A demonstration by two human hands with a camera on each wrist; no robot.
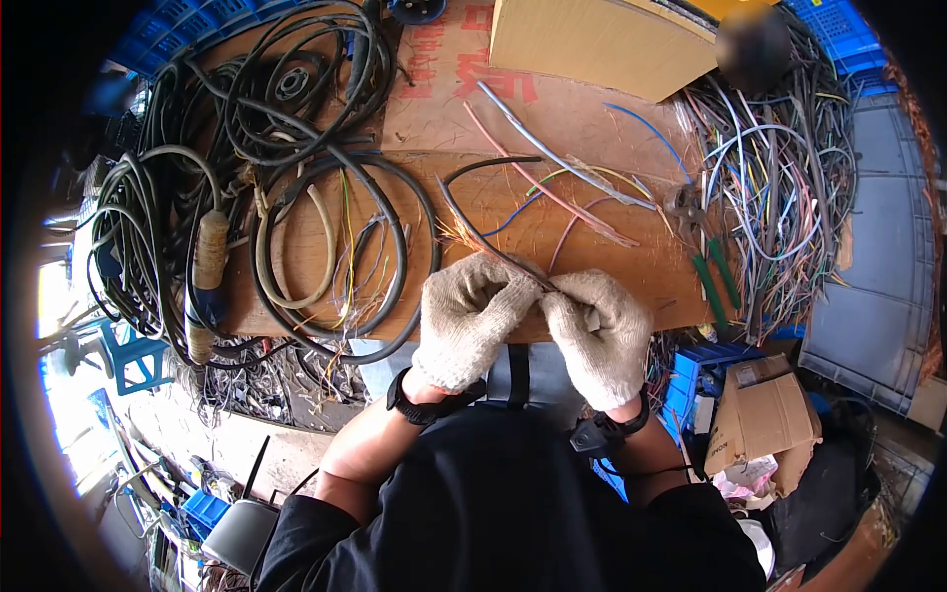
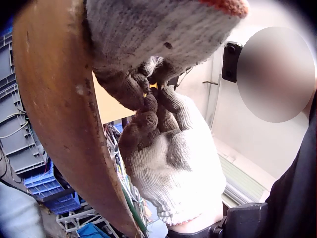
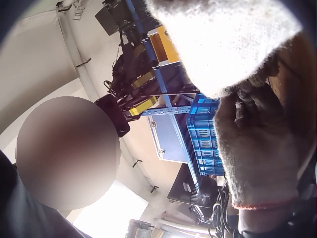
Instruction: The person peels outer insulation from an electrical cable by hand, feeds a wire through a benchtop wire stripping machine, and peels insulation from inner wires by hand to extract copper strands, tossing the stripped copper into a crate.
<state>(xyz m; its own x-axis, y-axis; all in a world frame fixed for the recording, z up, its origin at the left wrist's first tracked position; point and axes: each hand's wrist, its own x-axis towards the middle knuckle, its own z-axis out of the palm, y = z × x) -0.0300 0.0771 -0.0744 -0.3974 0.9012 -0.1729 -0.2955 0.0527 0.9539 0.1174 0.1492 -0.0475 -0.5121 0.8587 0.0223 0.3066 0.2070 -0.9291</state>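
Observation:
Both hands wear off-white knit gloves and meet at the front edge of the wooden table (image 1: pixel 631 281). The left hand (image 1: pixel 472 321) pinches a dark cable (image 1: pixel 467 223) whose frayed copper strands (image 1: pixel 460 235) point up and left. Close beside it, the right hand (image 1: pixel 600 335) pinches the same cable near its lower end. In the left wrist view, the fingertips of the left hand (image 2: pixel 158 37) and right hand (image 2: pixel 173 153) almost touch, with the cable mostly hidden between them. The right wrist view has the right hand (image 3: pixel 228 42) and left hand (image 3: pixel 262 144) close together.
Coiled black cables (image 1: pixel 296 148) lie on the left. Pink (image 1: pixel 533 168) and grey sheath pieces lie behind the hands. Green-handled pliers (image 1: pixel 712 266) rest at the right, beside a large wire pile (image 1: pixel 779 187). A cardboard box (image 1: pixel 764 419) stands below right.

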